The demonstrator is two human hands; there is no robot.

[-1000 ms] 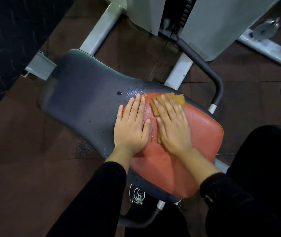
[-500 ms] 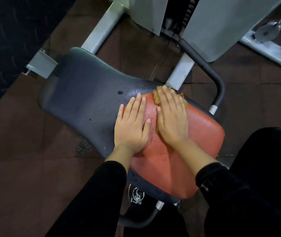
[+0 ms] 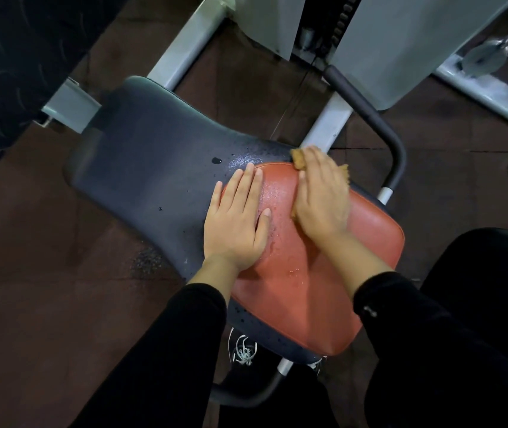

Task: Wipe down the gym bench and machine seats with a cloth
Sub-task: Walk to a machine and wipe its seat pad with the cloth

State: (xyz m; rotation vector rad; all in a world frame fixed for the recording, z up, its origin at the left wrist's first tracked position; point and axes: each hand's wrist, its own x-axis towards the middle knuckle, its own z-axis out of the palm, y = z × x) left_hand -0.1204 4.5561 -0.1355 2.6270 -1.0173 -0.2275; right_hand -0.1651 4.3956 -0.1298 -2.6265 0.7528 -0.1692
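A machine seat with a dark blue-grey pad [image 3: 154, 168] and a red-orange centre panel [image 3: 323, 288] fills the middle of the view. Water droplets glisten on both. My right hand [image 3: 322, 196] presses flat on a tan cloth [image 3: 298, 159] at the far edge of the red panel; the cloth shows only at my fingertips and beside my hand. My left hand [image 3: 237, 223] lies flat with fingers together on the seam between the dark pad and the red panel, holding nothing.
White machine frame bars [image 3: 185, 47] and a weight stack housing [image 3: 401, 41] stand beyond the seat. A black curved handle [image 3: 382, 128] arcs at the right. Dark brown rubber floor [image 3: 30, 288] surrounds it. A sneaker [image 3: 243, 350] shows under the seat.
My right hand has slid the cloth away from me, from the middle of the red panel to its far edge. My left hand has stayed in place.
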